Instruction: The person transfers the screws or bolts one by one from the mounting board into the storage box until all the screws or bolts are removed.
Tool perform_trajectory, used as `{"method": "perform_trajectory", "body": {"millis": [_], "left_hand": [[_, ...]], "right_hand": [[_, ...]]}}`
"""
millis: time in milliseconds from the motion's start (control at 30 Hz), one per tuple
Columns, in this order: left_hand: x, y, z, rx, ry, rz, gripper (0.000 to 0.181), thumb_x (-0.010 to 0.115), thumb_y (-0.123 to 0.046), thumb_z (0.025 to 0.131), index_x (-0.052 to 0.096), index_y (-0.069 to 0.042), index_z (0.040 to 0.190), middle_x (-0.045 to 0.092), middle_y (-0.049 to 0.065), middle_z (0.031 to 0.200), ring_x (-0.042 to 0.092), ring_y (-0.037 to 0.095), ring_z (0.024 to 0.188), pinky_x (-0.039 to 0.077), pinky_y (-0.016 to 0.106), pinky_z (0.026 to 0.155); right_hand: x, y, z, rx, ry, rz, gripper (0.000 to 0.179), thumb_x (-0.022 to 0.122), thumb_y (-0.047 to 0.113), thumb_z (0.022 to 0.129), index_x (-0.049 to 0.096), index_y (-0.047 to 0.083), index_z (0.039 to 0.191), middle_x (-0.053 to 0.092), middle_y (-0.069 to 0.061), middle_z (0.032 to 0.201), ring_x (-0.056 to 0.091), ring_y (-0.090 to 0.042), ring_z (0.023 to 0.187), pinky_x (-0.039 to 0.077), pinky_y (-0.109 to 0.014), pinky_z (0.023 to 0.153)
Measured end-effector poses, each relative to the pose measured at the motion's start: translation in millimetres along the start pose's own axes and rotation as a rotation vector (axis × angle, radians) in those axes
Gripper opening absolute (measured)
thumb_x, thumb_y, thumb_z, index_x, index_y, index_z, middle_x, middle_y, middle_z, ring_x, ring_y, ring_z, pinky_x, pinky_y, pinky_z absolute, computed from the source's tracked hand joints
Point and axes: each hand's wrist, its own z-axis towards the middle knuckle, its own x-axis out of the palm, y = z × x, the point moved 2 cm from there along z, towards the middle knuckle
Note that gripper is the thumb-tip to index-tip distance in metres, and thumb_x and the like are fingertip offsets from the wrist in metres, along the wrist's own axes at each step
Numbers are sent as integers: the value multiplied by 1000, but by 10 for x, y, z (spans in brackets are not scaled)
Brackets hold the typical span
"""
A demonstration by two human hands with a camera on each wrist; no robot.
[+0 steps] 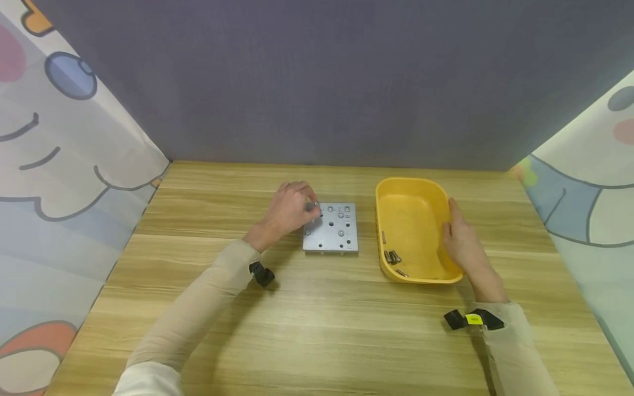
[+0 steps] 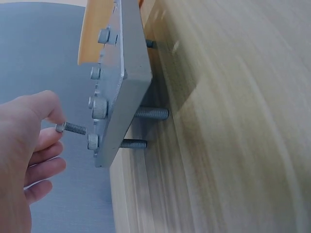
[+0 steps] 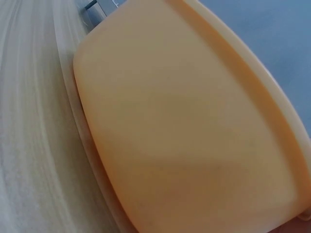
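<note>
Between thumb and index finger, my left hand [image 1: 289, 208] pinches a small socket-head screw [image 2: 73, 128] by its head. The screw's threaded end points toward the silver metal plate [image 1: 330, 242], near its back left corner. Several socket-head screws [image 2: 100, 108] sit in the plate's holes, and their threaded ends poke out underneath, toward the tabletop. Other holes in the plate show dark. At the yellow bin [image 1: 413, 212], my right hand [image 1: 465, 245] holds the right wall, thumb at the rim and fingers along the outside. The right wrist view shows mostly the bin's outer wall.
Several loose screws [image 1: 393, 257] lie in the bin's front left part. The wooden table [image 1: 317, 330] ends at a grey upright panel [image 1: 337, 82] behind. Printed cartoon curtains [image 1: 99, 132] stand at both sides.
</note>
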Motion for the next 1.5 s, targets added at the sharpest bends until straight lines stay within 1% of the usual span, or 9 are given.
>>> {"method": "perform_trajectory", "body": {"millis": [367, 467, 533, 700, 767, 967, 1167, 1400, 1500], "left_hand": [[-32, -53, 0, 48, -10, 13, 20, 72, -23, 88, 76, -6, 98, 74, 8, 107, 68, 26, 104, 53, 41, 99], [-39, -68, 12, 60, -14, 19, 20, 71, -24, 88, 75, -6, 98, 74, 7, 108, 68, 25, 104, 53, 40, 98], [-43, -80, 24, 66, -13, 22, 21, 71, -24, 88, 75, -6, 98, 74, 7, 107, 68, 25, 104, 53, 40, 99], [-59, -133, 52, 65, 8, 28, 23, 71, -26, 90, 75, -6, 101, 73, 6, 109, 67, 25, 106, 51, 40, 103], [-66, -160, 62, 64, 21, 35, 23, 70, -26, 90, 75, -6, 102, 73, 6, 110, 67, 25, 107, 51, 40, 103], [-82, -233, 83, 67, 46, 47, 24, 70, -28, 92, 75, -8, 104, 72, 6, 114, 65, 25, 114, 49, 40, 106], [-85, -303, 101, 66, 66, 59, 25, 68, -30, 93, 74, -9, 106, 71, 5, 116, 63, 26, 119, 46, 41, 112], [-96, -385, 128, 109, 31, 58, 23, 67, -28, 94, 74, -9, 103, 73, 6, 114, 65, 26, 115, 48, 40, 108], [-98, -417, 150, 123, 17, 60, 22, 67, -27, 93, 75, -9, 103, 73, 5, 113, 66, 25, 114, 49, 39, 106]], "right_hand": [[5, -5, -2, -11, -14, -3, 60, 37, 2, 105, 14, -12, 158, 48, -51, 130, 54, -43, 77, 48, -66, 79], [5, -8, 1, -7, -2, -5, 60, 37, 3, 106, 12, -12, 159, 47, -50, 131, 54, -42, 76, 48, -64, 78], [6, -10, 5, -3, 5, -6, 60, 37, 4, 106, 11, -11, 159, 51, -50, 126, 53, -41, 74, 49, -62, 75], [4, -9, 11, -1, 2, -16, 60, 36, 4, 106, 12, -11, 159, 52, -50, 122, 54, -42, 73, 49, -63, 75], [2, -8, 8, -1, -2, -18, 60, 37, 4, 106, 13, -12, 158, 49, -51, 127, 55, -43, 75, 48, -65, 77], [4, -7, 2, -10, -13, -15, 60, 38, 2, 105, 14, -13, 158, 51, -51, 122, 52, -39, 69, 48, -62, 72], [7, -10, 4, -8, -7, -16, 60, 38, 3, 106, 13, -12, 158, 49, -50, 128, 50, -35, 65, 48, -58, 70], [5, -22, 8, 1, 2, -20, 60, 38, 5, 107, 12, -11, 159, 54, -49, 119, 49, -32, 62, 49, -55, 66], [6, -31, 11, 4, 7, -19, 61, 38, 5, 107, 11, -10, 159, 53, -49, 121, 50, -33, 63, 49, -54, 66]]}}
